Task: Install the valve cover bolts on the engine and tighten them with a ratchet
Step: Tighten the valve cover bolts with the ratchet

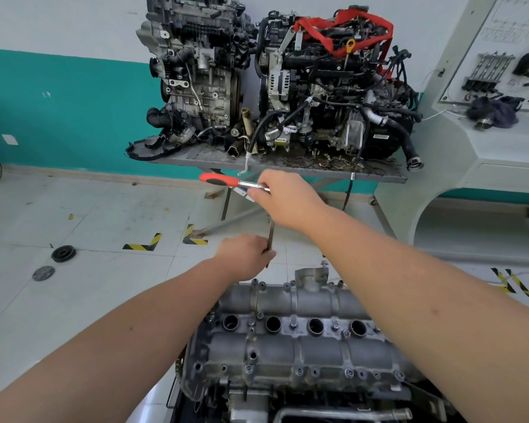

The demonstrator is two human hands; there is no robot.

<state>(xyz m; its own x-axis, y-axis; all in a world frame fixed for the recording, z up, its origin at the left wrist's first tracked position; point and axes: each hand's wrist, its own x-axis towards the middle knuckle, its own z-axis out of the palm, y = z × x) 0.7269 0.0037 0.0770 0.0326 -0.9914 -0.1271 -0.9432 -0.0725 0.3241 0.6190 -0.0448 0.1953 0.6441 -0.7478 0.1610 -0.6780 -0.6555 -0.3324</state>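
The grey valve cover (287,346) of the engine lies below me, with several bolts (350,373) seated along its edges and between its plug holes. My right hand (283,196) grips the metal shank of a ratchet (223,180) whose red and black handle points left, held high above the far end of the cover. From the ratchet a thin extension bar (271,232) hangs straight down. My left hand (246,254) grips the bar's lower part, just above the cover's far left edge. The bar's tip is hidden behind my left hand.
Two engines (202,71) (333,87) stand on a metal table (287,166) ahead, by the teal and white wall. A training panel (501,71) stands at the right. A pulley (63,253) and a disc (43,273) lie on the tiled floor at the left.
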